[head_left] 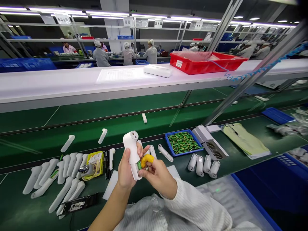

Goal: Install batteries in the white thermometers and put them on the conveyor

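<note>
A white plastic housing (131,147) is held upright at the centre, with two dark round holes at its top. My left hand (126,170) is wrapped round its left side. At its open lower end shows a green battery-like part (139,165). My right hand (157,175) pinches there, with a yellow cover (147,159) on one finger; a small metallic tip shows between finger and thumb. Right of the hands stands a blue tray (173,153) full of green cylindrical cells (184,142). Several short white housings (199,165) lie beside it.
Several long white housings (56,192) lie at the left, near a yellow basket (102,165) and a black tool (79,204). White parts sit on the green belt (125,128). A shelf (72,85) with a red bin (192,67) crosses ahead; people work beyond.
</note>
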`<state>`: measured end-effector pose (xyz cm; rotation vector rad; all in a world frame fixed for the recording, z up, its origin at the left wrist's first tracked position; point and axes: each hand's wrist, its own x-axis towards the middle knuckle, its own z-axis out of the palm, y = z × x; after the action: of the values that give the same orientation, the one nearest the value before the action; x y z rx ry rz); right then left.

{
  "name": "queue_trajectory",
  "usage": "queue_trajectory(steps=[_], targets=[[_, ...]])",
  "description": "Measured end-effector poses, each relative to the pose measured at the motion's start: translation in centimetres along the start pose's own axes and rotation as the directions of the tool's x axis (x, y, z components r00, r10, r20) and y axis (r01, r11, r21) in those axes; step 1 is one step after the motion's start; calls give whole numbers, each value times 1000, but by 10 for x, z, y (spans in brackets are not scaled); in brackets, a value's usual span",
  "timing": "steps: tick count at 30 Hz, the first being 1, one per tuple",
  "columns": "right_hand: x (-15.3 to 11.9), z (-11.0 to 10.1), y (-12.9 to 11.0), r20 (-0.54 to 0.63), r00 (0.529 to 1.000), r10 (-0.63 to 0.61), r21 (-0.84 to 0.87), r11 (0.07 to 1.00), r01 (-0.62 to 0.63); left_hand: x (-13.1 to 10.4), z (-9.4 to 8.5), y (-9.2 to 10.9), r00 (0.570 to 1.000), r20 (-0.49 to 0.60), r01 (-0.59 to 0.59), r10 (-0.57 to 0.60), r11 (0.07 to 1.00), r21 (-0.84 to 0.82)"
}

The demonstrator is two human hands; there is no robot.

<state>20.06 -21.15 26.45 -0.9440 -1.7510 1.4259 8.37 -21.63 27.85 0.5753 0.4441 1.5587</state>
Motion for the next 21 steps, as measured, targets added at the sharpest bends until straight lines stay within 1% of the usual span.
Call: queue_trajectory(steps=[2,4,5,7,8,10,12,13,15,16,18,19,21], targets=[[2,-7,-5,6,1000,6,216,976,-7,-2,2,3,999,-42,7,-9,999,-44],[3,-19,-13,-21,1000,-3,406,914,12,-2,1,7,994,-108,-32,25,998,-55],[2,-24,-17,-29,1000,4,467,884,10,-2,1,10,989,-136,-58,51,997,-47],[2,-33,-26,-29,999,43,503,864,-23,-3,-1,14,981,-169,-96,92,995,-17],[1,-35,-30,-45,997,63,494,869,-33,-4,-2,15,979,-175,-105,104,994,0],[1,-32,-36,-132,989,73,470,882,-3,-6,-3,16,978,-174,-112,116,993,33],[2,-22,-39,-201,979,39,455,888,58,-10,-2,16,978,-172,-108,115,993,48],[3,-16,-40,-207,978,13,448,890,83,-12,-2,15,980,-173,-91,97,995,44],[3,-5,-40,-187,981,-49,392,912,121,-15,0,14,981,-184,-57,61,998,28],[2,-1,-39,-175,981,-86,323,936,139,-16,0,13,980,-191,-55,59,998,24],[0,2,-38,-133,980,-151,122,978,167,-18,0,13,975,-200,-95,99,995,30],[-2,1,-39,-93,980,-176,11,984,178,-19,0,13,971,-199,-128,134,991,38],[-5,-5,-40,11,977,-212,-171,962,211,-19,0,14,967,-186,-165,172,985,52]])
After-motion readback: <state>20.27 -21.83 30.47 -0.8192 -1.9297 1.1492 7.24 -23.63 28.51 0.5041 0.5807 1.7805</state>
